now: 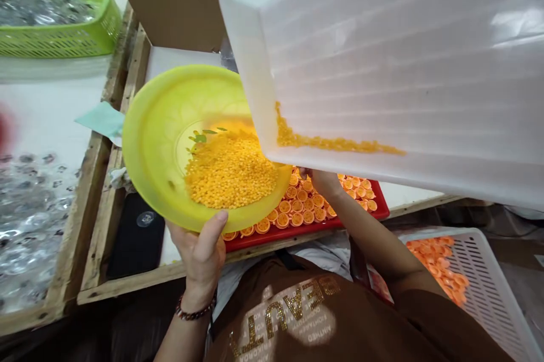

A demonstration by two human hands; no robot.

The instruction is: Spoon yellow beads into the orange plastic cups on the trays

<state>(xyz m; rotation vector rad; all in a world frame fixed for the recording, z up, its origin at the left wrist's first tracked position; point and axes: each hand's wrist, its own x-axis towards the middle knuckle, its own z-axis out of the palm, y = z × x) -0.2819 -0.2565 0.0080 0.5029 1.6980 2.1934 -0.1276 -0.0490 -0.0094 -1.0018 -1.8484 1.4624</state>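
1 yellow bowl (155, 141) is clamped by the left hand (199, 251); right hand (322, 181) beside it, grip I can't tell.

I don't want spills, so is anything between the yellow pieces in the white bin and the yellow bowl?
Only the wall of the white bin, beside the corner where its yellow pieces gather. Nothing else visible stands between them and the yellow bowl.

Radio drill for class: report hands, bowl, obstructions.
Left hand gripping yellow bowl. Right hand partly hidden by white tub. Yellow pellets heaped inside. Tub hiding part of bowl.
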